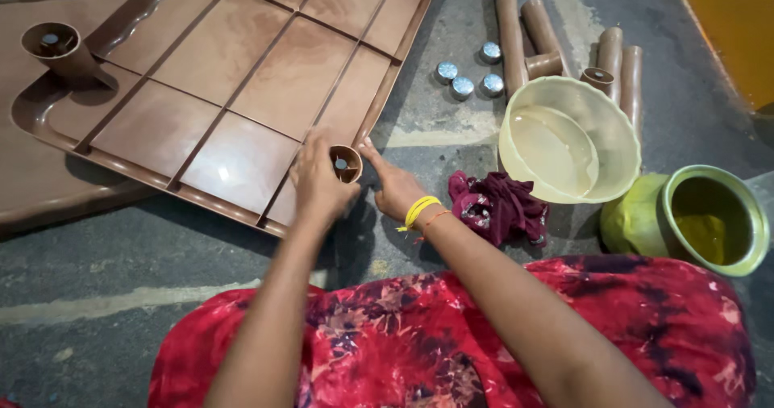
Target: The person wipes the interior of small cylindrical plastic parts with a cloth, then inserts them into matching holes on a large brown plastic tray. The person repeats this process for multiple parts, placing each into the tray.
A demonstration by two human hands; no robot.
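The left hand (318, 184) is clasping the brown leg socket (347, 163) of the overturned table (242, 77), steadying it, while the right hand (395, 186) is resting loose-fingered just beside.

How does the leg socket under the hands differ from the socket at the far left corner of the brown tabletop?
The near socket is gripped by the left hand and touched by the right hand; the far socket stands untouched. The near socket looks smaller than the far socket. Both are brown, open cups with a metal piece inside.

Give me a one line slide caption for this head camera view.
Both hands, left and right, grip the corner leg socket of an upturned brown plastic table.
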